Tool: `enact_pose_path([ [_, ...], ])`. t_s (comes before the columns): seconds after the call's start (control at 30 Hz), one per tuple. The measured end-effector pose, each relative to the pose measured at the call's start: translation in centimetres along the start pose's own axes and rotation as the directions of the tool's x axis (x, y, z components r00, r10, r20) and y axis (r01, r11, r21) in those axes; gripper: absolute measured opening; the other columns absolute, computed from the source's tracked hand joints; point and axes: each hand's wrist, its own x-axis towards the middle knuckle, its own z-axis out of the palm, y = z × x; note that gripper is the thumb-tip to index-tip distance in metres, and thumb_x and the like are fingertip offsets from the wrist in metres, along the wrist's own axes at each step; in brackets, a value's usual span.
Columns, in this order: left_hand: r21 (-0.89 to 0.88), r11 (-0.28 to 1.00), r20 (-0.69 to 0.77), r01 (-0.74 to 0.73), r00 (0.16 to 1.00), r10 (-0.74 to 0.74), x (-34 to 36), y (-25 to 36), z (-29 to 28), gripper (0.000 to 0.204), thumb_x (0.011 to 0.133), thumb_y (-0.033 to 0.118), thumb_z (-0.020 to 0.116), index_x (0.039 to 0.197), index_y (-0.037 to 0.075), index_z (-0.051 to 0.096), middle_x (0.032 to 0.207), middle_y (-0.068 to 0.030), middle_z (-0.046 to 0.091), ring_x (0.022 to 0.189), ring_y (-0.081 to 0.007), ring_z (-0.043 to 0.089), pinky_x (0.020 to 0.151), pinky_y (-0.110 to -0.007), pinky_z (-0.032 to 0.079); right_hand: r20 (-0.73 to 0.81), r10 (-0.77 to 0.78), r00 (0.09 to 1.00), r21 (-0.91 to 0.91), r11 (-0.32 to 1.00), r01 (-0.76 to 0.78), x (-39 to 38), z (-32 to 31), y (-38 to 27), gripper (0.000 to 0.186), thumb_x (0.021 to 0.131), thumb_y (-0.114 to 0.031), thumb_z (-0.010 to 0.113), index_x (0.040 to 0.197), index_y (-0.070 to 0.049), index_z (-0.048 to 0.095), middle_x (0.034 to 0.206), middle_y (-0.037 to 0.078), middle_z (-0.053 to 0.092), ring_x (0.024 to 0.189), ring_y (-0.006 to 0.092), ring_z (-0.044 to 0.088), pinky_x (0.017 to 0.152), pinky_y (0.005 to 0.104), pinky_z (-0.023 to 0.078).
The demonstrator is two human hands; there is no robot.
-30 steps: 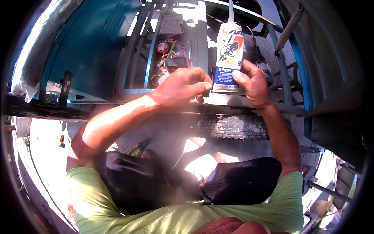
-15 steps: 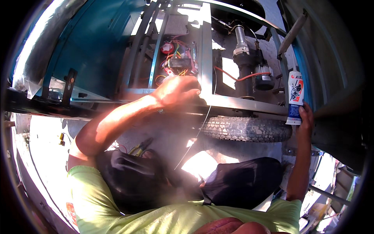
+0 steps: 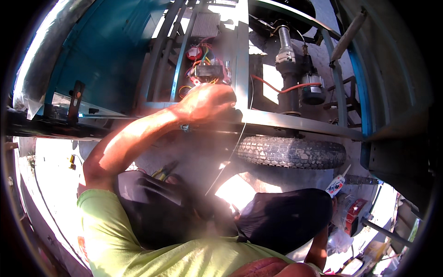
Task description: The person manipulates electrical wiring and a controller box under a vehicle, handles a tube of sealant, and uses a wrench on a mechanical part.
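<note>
My left hand (image 3: 210, 102) is closed at the near rail of the metal frame, its back toward me. Whatever its fingers grip is hidden beneath it. Just beyond lie bundled coloured wires (image 3: 205, 59), a dark box-shaped part (image 3: 208, 71) and a round red part (image 3: 194, 53). Beside my right knee, a white sealant tube (image 3: 335, 185) with a thin nozzle points up and to the right. My right hand (image 3: 334, 202) is at the tube's lower end, closed round it as far as I can see; the knee hides most of that hand.
A treaded tyre (image 3: 291, 153) lies under the near rail (image 3: 300, 122). Behind it are an axle with a motor (image 3: 314, 90) and an orange cable (image 3: 281, 91). Yellow-handled pliers (image 3: 164, 172) lie by my left leg. A red-and-silver object (image 3: 355, 214) sits at the right.
My right hand has brought the sealant tube down and toward me, from beside the right frame post to my right knee. My left hand stays at the wires, nearly unmoved.
</note>
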Motion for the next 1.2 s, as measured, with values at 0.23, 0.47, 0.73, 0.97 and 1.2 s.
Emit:
enact_pose_path([
  [0.23,-0.273,0.937,-0.317,0.218,0.899,-0.302,1.5,-1.6,-4.2,0.028,0.101,0.023,0.065,0.112,-0.003,0.069,0.099,-0.0103,0.074,0.090,-0.0147,0.072,0.081,-0.031,0.057,0.041,0.386,0.922,-0.138,0.916,-0.377,0.4,3.3,3.0,0.030,0.096,-0.020,0.061,0.118,0.000,0.063,0.100,0.006,0.063,0.095,0.0165,0.061,0.088,0.0319,0.047],
  [0.47,-0.314,0.914,-0.364,0.256,0.857,-0.365,0.6,-4.3,-4.4,0.031,0.099,0.026,0.063,0.110,-0.003,0.070,0.095,-0.0119,0.074,0.082,-0.0178,0.071,0.076,-0.034,0.056,0.070,0.455,0.888,-0.203,0.878,-0.434,1.5,4.4,3.0,0.025,0.096,-0.020,0.062,0.112,-0.001,0.063,0.093,0.004,0.062,0.089,0.0149,0.060,0.083,0.0306,0.047],
  [0.73,-0.199,0.932,-0.295,0.305,0.888,-0.353,-0.1,-5.8,-4.4,0.030,0.100,0.023,0.065,0.113,-0.003,0.069,0.094,-0.0123,0.074,0.083,-0.0180,0.073,0.077,-0.033,0.057,0.083,0.459,0.884,-0.237,0.871,-0.430,2.4,4.4,0.7,0.020,0.096,-0.021,0.063,0.105,-0.003,0.064,0.086,0.002,0.061,0.082,0.0130,0.058,0.077,0.0291,0.046],
  [0.97,0.090,0.969,-0.274,0.228,0.942,-0.196,-1.1,-5.9,-4.1,0.022,0.094,0.016,0.068,0.107,-0.002,0.071,0.095,-0.0171,0.074,0.085,-0.0284,0.073,0.079,-0.039,0.056,0.066,0.179,0.982,0.001,0.984,-0.179,2.5,4.8,-11.9,0.017,0.096,-0.022,0.064,0.098,-0.005,0.065,0.080,0.000,0.060,0.077,0.0113,0.057,0.073,0.0278,0.045],
  [1.2,0.059,0.977,-0.306,0.203,0.936,-0.176,-0.6,-6.5,-4.1,0.022,0.093,0.016,0.068,0.108,0.000,0.072,0.094,-0.0163,0.074,0.085,-0.0278,0.074,0.077,-0.039,0.056,0.215,-0.616,0.758,0.272,0.783,0.560,-0.6,10.5,-33.6,0.015,0.096,-0.014,0.066,0.106,-0.003,0.064,0.088,0.004,0.056,0.072,0.0105,0.052,0.067,0.0252,0.043],
])
